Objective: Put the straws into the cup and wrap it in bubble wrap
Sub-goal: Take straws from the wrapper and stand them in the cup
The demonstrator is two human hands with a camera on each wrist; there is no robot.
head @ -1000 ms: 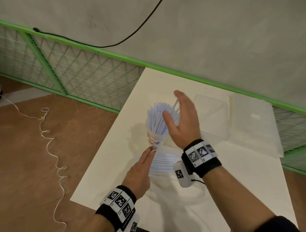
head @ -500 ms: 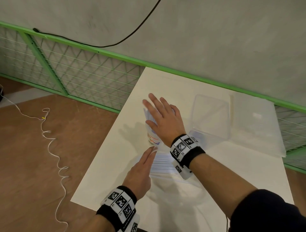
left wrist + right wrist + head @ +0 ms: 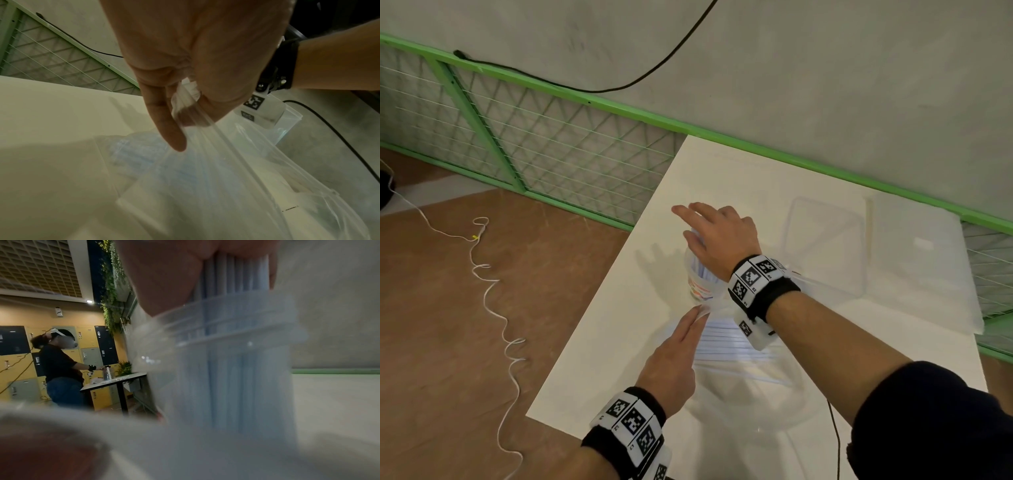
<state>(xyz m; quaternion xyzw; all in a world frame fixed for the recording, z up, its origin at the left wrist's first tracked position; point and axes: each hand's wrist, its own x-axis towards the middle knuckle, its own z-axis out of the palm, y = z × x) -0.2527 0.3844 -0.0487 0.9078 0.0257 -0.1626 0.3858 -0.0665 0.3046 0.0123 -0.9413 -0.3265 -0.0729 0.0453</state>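
A clear plastic cup (image 3: pixel 700 287) with a coloured print stands on the white table (image 3: pixel 619 325), full of pale blue-white straws (image 3: pixel 704 271). My right hand (image 3: pixel 714 233) lies palm down on the straw tops, fingers spread and nearly straight. In the right wrist view the palm (image 3: pixel 164 272) rests on the straws (image 3: pixel 236 277) above the cup (image 3: pixel 226 369). My left hand (image 3: pixel 693 320) pinches the edge of a clear plastic bag (image 3: pixel 739 349) just in front of the cup. The left wrist view shows thumb and fingers (image 3: pixel 185 104) nipping the bag (image 3: pixel 226 170), with more straws (image 3: pixel 144 154) inside.
A clear square plastic tray (image 3: pixel 825 246) sits behind my right wrist. Beside it lies a pale translucent sheet (image 3: pixel 917 270), likely bubble wrap. The table's left edge is close to the cup. A green mesh fence (image 3: pixel 551 144) runs along the wall, and a white cord (image 3: pixel 493 308) trails on the floor.
My right hand turned from edge-on beside the straws to palm down over them and sank lower onto their tops. My left hand kept its pinch in place.
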